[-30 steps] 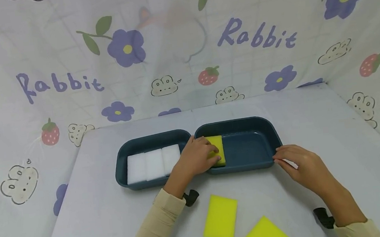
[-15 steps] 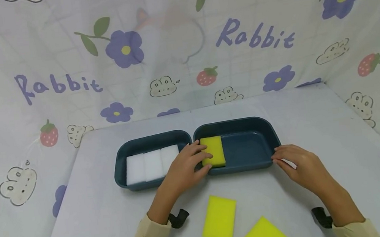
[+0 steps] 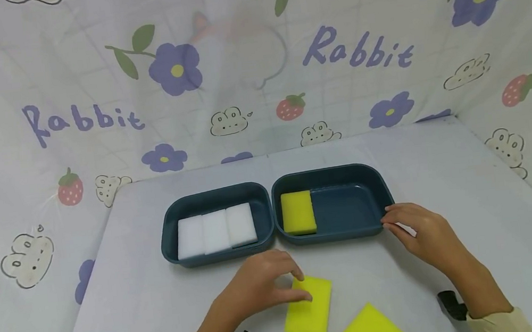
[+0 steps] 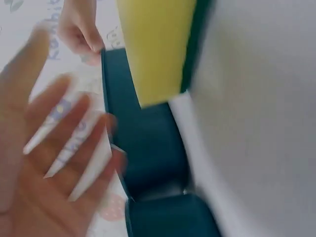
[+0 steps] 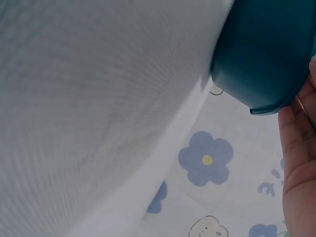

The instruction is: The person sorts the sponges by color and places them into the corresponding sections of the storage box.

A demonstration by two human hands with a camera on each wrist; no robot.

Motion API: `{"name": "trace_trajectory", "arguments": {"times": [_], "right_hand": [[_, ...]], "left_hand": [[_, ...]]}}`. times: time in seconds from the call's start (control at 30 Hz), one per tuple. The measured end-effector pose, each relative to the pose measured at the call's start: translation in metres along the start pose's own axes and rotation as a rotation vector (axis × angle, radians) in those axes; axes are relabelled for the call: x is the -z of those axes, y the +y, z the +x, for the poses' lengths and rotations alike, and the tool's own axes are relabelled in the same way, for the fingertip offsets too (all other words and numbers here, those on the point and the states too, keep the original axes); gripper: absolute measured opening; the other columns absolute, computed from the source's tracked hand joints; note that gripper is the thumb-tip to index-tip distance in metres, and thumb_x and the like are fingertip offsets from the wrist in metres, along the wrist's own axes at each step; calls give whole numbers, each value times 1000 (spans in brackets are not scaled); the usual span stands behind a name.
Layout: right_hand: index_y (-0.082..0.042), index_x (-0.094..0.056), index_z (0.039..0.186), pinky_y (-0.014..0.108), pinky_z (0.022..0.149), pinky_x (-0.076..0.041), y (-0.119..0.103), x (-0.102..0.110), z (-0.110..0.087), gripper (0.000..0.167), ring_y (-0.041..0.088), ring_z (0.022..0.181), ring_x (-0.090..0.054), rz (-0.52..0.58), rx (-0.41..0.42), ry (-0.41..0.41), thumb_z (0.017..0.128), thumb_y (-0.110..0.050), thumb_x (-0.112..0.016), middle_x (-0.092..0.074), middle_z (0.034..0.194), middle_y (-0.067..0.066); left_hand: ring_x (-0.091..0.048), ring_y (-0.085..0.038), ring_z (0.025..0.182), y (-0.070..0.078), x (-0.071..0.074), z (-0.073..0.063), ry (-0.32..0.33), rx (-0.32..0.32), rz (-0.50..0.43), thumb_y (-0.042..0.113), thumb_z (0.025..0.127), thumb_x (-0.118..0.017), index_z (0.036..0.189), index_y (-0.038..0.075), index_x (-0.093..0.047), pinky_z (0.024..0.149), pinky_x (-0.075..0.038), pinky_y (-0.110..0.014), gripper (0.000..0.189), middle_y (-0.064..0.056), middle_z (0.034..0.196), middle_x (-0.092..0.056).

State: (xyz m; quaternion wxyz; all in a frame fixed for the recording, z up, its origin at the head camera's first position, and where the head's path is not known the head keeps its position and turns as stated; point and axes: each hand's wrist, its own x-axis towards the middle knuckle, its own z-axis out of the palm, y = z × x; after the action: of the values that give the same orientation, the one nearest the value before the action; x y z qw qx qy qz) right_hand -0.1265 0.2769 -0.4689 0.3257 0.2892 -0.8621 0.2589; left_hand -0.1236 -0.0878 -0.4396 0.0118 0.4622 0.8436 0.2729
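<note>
My left hand (image 3: 258, 284) hovers over a yellow sponge (image 3: 316, 313) on the table, thumb and fingers spread with nothing between them. In the left wrist view that sponge (image 4: 158, 49) shows a dark green scouring layer, apart from the blurred hand (image 4: 59, 158). With its fingertips, my right hand (image 3: 424, 233) pinches the front right rim of a dark teal tray (image 3: 347, 211). Another yellow sponge (image 3: 298, 213) lies inside at that tray's left end. The right wrist view shows the fingers (image 5: 296, 148) against the tray's rim (image 5: 276, 109).
A second teal tray (image 3: 263, 219) stands directly left of the first, holding three white sponges (image 3: 215, 230) in a row. One more yellow sponge (image 3: 369, 329) lies at the front, cut off by the frame. A printed curtain (image 3: 238, 72) hangs behind the white table (image 3: 130, 307).
My left hand has let go of the yellow sponge in the right tray and come back toward the front, over a sponge on the table. The right hand stays at the tray rim.
</note>
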Motion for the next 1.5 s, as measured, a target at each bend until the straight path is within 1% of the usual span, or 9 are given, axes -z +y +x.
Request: {"name": "trace_trajectory", "arguments": {"times": [0.03, 0.1, 0.17, 0.3, 0.43, 0.63, 0.93, 1.27, 1.5], "right_hand": [[-6, -76, 89, 5, 97, -34, 0, 0, 0, 54, 29, 91, -68, 1, -3, -2, 104, -48, -47, -74, 95, 11], [-6, -77, 89, 5, 98, -34, 1, 0, -1, 54, 29, 92, -68, 2, -5, -1, 104, -48, -47, -74, 95, 11], [-5, -77, 90, 5, 98, -34, 1, -1, -1, 53, 30, 92, -68, 4, -3, 0, 103, -48, -48, -74, 95, 10], [-5, -77, 91, 6, 98, -35, 1, -2, -1, 52, 30, 92, -68, 5, -1, -3, 103, -47, -48, -74, 95, 9], [-5, -77, 91, 5, 98, -33, 0, -1, -1, 53, 29, 93, -68, 10, -5, -1, 104, -47, -48, -74, 94, 9], [-5, -77, 90, 5, 98, -33, -1, -1, 1, 56, 30, 93, -68, 20, -9, 2, 104, -49, -47, -74, 94, 10], [-5, -77, 90, 5, 98, -33, -1, -1, 0, 58, 30, 93, -68, 8, -14, -1, 104, -51, -44, -74, 94, 10], [-4, -76, 92, 6, 98, -35, 2, -2, -3, 53, 31, 95, -68, 11, -12, -8, 103, -47, -47, -74, 96, 10], [-4, -76, 90, 5, 99, -33, -1, 0, 0, 57, 30, 93, -68, 20, -8, 8, 104, -50, -45, -74, 94, 10]], "left_hand": [[-60, -5, 100, 1, -2, -1, -61, 7, 2, 55, 80, -79, 103, 19, -74, 86, -50, -19, 43, 9, 108, -67], [-52, -12, 126, 4, -6, -2, -177, 16, 10, 61, 76, -79, 126, 20, -68, 104, -44, -29, 66, 4, 136, -58], [-42, -16, 137, 6, -10, -3, -264, 22, 21, 64, 75, -78, 138, 20, -61, 112, -37, -34, 78, 0, 150, -47], [-38, -17, 141, 8, -16, -5, -346, 35, 13, 61, 75, -81, 144, 20, -55, 114, -33, -35, 84, 0, 153, -43], [-39, -17, 140, 11, -18, -6, -386, 46, 42, 61, 73, -83, 147, 20, -52, 114, -33, -35, 90, 0, 153, -44], [-43, -15, 136, 19, -17, -6, -405, 80, 119, 57, 71, -86, 147, 21, -52, 111, -37, -33, 91, 1, 151, -46], [-43, -12, 135, 27, -16, 0, -455, 130, 148, 51, 71, -89, 147, 22, -53, 107, -40, -29, 89, 3, 150, -46], [-48, -13, 130, 22, -12, 0, -417, 96, 156, 50, 78, -83, 143, 19, -56, 104, -43, -27, 77, 1, 143, -53], [-48, -15, 128, 17, -1, 0, -340, 107, 139, 45, 79, -78, 144, 18, -56, 102, -45, -28, 73, -1, 143, -52]]}}
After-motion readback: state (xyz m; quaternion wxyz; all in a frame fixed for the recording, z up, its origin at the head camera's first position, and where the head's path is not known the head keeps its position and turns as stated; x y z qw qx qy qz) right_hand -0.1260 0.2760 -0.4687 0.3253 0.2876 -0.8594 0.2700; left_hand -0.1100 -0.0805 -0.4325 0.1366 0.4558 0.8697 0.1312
